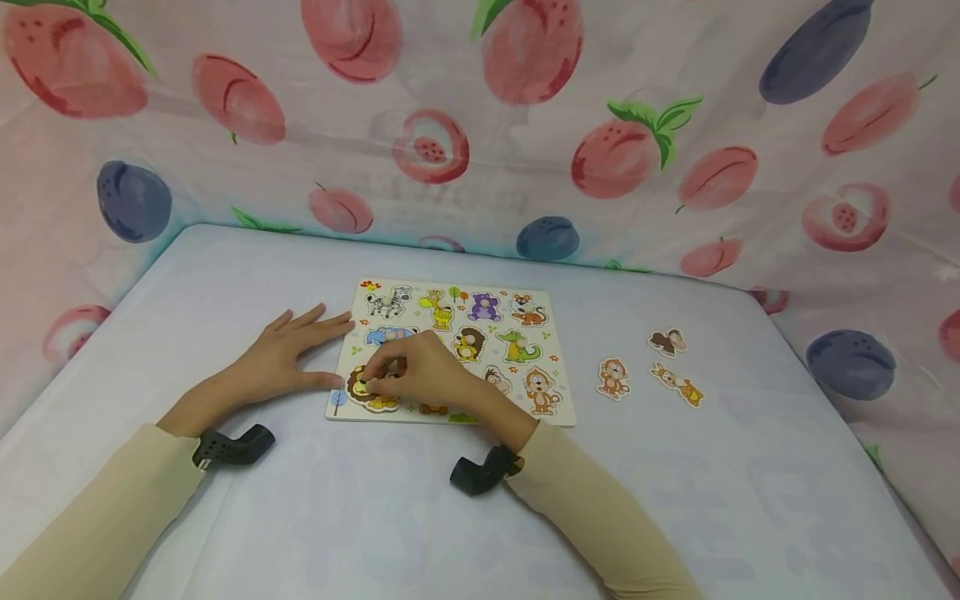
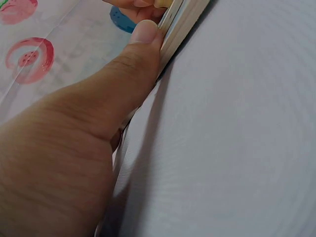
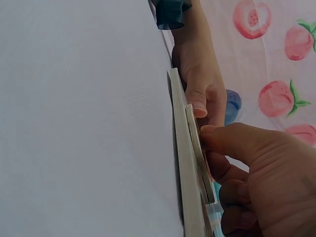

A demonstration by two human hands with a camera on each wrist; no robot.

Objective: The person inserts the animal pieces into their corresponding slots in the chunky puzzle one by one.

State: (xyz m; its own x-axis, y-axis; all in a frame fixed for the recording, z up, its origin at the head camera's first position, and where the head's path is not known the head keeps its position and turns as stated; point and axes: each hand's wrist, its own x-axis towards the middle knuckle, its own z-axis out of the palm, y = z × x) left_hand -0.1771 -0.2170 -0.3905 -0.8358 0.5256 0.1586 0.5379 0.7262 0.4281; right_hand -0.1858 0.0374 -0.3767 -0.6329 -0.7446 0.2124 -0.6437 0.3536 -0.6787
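A wooden animal puzzle board (image 1: 564, 410) lies flat on the table. My right hand (image 1: 431, 371) reaches over its front left part and pinches the lion puzzle piece (image 1: 384, 403) between thumb and fingers. In the right wrist view, the piece's edge (image 3: 196, 148) stands above the board's surface. My left hand (image 1: 273, 358) is spread at the board's left side. Its thumb (image 2: 123, 71) touches the board's edge in the left wrist view. Zebra, giraffe, hippo, crocodile and several other animals show on the board; the right hand and forearm cover part of the lower row.
Right of the board lie three loose pieces: a monkey (image 1: 613, 379), a kangaroo (image 1: 677, 385) and a brown animal (image 1: 667, 342). A white cloth (image 1: 360, 508) covers the table. A fruit-print curtain (image 1: 510, 150) rises behind it and at the sides.
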